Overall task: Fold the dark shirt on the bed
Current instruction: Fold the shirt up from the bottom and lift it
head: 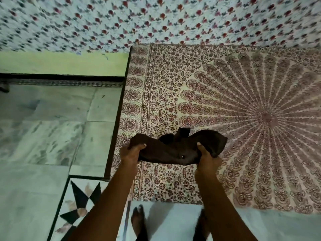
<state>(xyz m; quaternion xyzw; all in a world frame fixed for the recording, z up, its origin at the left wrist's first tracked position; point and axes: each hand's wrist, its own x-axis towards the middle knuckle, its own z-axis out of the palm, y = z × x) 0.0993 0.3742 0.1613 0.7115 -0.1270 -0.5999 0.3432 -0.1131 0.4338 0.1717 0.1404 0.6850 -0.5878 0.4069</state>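
Observation:
The dark brown shirt (175, 148) is bunched into a loose roll above the bed's near left part, over the patterned bedspread (225, 94). A small button shows on its front. My left hand (130, 153) grips the shirt's left end, thumb on top. My right hand (207, 160) grips it near the right end, thumb on top, with a flap of cloth hanging past the hand to the right. A collar or sleeve piece sticks up from the middle.
The bed's left edge (118, 119) borders a marble floor (43, 129) with a black star inlay (81, 202). A second flowered cover (156, 20) lies beyond the bedspread. My bare feet (138, 221) stand at the bed's near edge.

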